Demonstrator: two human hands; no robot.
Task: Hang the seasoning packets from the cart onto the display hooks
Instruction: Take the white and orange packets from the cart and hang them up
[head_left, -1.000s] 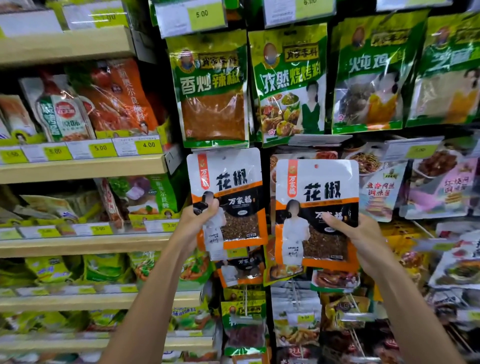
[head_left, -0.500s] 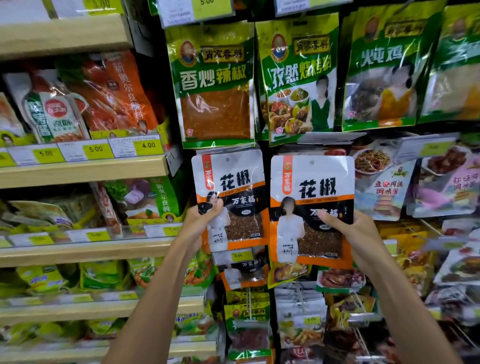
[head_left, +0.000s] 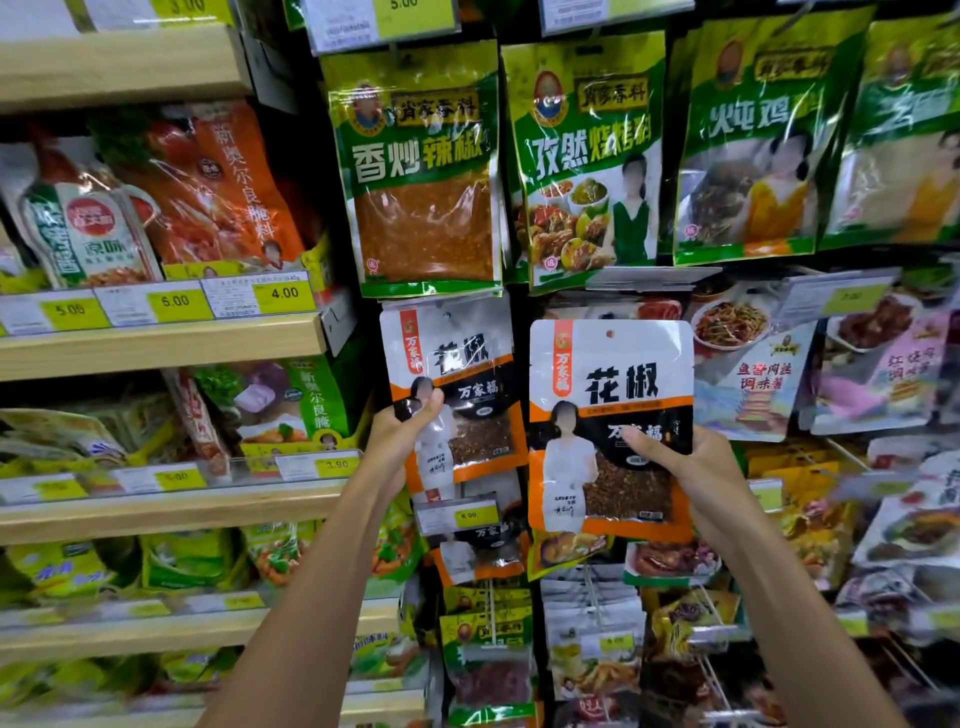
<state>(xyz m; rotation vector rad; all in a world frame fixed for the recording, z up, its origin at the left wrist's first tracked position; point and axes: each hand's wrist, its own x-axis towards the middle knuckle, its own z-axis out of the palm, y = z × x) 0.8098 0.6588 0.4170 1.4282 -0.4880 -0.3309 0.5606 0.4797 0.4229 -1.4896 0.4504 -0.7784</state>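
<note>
Left hand (head_left: 402, 434) grips one hanging Sichuan pepper packet (head_left: 457, 384); right hand (head_left: 691, 478) grips another packet (head_left: 610, 415) before green seasoning bags (head_left: 421, 171).

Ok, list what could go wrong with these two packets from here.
1. The right hand pinches its packet low, so the hang hole at the top may wobble and miss a hook.
2. The left hand grips the other packet at one edge; it may slip.
3. The green packets hang just above, so lifting may knock them.
</note>
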